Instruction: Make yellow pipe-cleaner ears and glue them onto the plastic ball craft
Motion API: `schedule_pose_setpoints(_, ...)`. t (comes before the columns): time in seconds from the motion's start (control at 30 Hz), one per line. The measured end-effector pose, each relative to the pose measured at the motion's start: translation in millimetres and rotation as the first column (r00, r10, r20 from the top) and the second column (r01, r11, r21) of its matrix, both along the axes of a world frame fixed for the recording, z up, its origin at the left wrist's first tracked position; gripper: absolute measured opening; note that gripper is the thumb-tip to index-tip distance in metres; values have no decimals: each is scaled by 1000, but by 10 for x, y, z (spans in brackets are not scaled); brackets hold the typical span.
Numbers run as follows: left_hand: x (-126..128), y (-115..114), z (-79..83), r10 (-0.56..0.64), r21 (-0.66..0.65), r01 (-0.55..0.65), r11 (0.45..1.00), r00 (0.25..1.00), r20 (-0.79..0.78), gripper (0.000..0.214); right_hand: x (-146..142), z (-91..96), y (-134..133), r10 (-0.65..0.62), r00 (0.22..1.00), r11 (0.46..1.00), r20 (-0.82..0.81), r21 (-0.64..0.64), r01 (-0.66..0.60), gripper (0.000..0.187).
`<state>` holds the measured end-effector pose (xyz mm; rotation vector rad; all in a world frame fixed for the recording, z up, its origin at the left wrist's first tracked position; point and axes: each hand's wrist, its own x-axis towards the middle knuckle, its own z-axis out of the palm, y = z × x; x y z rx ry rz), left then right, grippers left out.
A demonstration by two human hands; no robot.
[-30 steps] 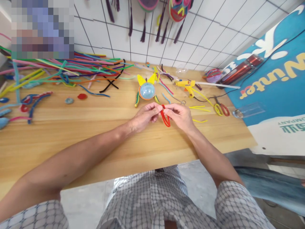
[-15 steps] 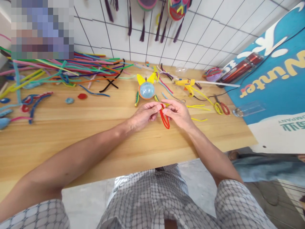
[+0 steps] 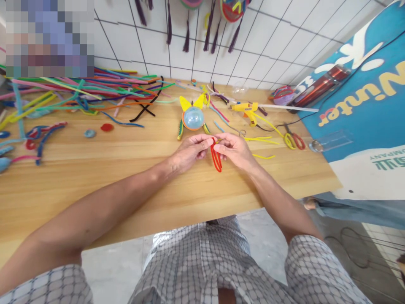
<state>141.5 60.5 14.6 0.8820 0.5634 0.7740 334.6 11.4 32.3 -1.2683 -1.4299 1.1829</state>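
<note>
A red pipe cleaner (image 3: 217,160), bent into a long narrow loop, hangs from the fingertips of both hands above the table. My left hand (image 3: 193,151) pinches its upper end between thumb and fingers. From the other side my right hand (image 3: 233,148) pinches the same end, its thumb against the red strand. Just beyond the hands stands a small figure with a clear bluish ball (image 3: 193,118) rimmed in orange, two yellow pointed ears (image 3: 198,101) and green-and-yellow legs. Yellow pipe cleaners (image 3: 265,139) lie right of my right hand.
Many coloured pipe cleaners (image 3: 104,90) are heaped at the back left. A yellow glue gun (image 3: 248,109), scissors (image 3: 294,140) and a red thermos (image 3: 321,88) are at the right. A red coil (image 3: 106,127) and blue coil (image 3: 90,133) lie left. Tasselled ornaments hang on the grid wall.
The red loop hangs slightly more upright and a little further left between my fingertips. Both hands keep their pinch. The whole view has shifted slightly.
</note>
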Motion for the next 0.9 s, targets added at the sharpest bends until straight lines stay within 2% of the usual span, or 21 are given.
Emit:
schedule_pose_setpoints(0.3,3,-6,9,76,41,-75,996,997,-20,28,7,61,-17,26,1000,996,6,-85,-26,53)
schedule_pose_setpoints(0.43,7,3,18,127,62,-126,990,992,-26,26,42,144,-53,142,988,976,63,-176,-129,42)
schedule_pose_setpoints(0.57,10,10,20,147,48,-146,988,989,-26,25,80,170,-68,198,970,963,138,-214,-166,46)
schedule_pose_setpoints(0.7,15,-22,39,137,57,-137,989,990,-8,31,92,157,-47,88,989,987,120,-143,-70,50)
schedule_pose_setpoints(0.8,19,-67,39,66,122,-58,991,996,-56,34,91,152,-27,-35,998,995,46,-92,39,55)
schedule_pose_setpoints(0.9,33,-99,7,-23,171,35,985,997,-72,39,88,154,-22,-86,996,994,-7,-75,85,57)
